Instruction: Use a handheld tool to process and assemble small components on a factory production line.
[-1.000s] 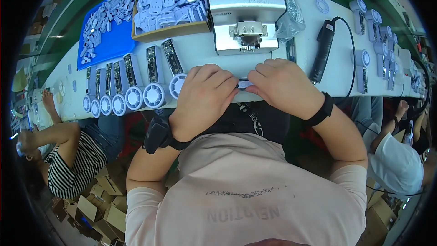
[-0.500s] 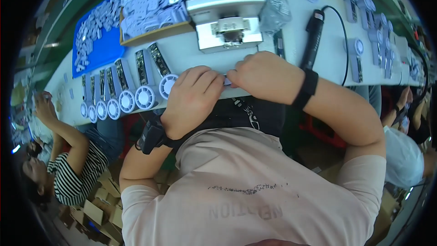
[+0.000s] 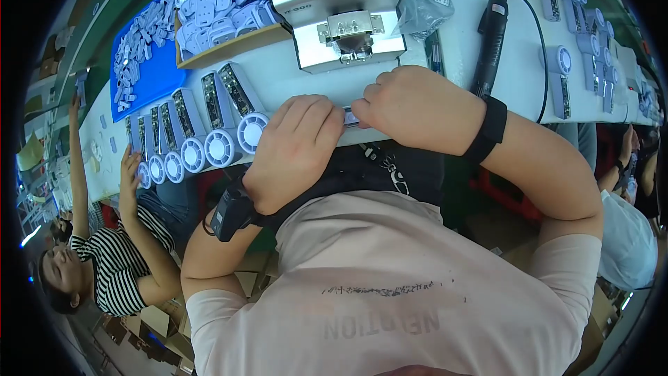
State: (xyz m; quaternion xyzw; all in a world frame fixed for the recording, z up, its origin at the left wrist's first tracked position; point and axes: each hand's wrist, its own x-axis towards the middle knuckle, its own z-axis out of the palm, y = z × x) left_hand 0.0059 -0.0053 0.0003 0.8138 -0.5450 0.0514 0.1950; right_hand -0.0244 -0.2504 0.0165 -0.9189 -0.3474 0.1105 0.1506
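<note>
My left hand [image 3: 296, 150] is closed over a pale lilac plastic part [image 3: 351, 118] at the table's front edge. Only a short stretch of it shows between my hands, with a darker strip along it, so its full shape is hidden. From the other side, my right hand [image 3: 417, 110] pinches the same part with curled fingers. Left of my left hand stands a row of lilac handheld fan bodies [image 3: 220, 147], their round grilles toward me and circuit boards exposed in the handles. Directly beyond my hands is a silver and black screw feeder [image 3: 348, 17].
A cardboard box [image 3: 233, 47] of lilac covers and a blue tray [image 3: 158, 78] of small parts stand at the back left. Right of me lie a black electric screwdriver [image 3: 490, 49] with its cable, a plastic bag [image 3: 426, 0] and more fans [image 3: 561, 73]. Co-workers sit on both sides.
My hands stay together on the part, which shows slightly more between them. The view has shifted a little. The co-worker at left has stretched one arm forward and reached toward the fan row.
</note>
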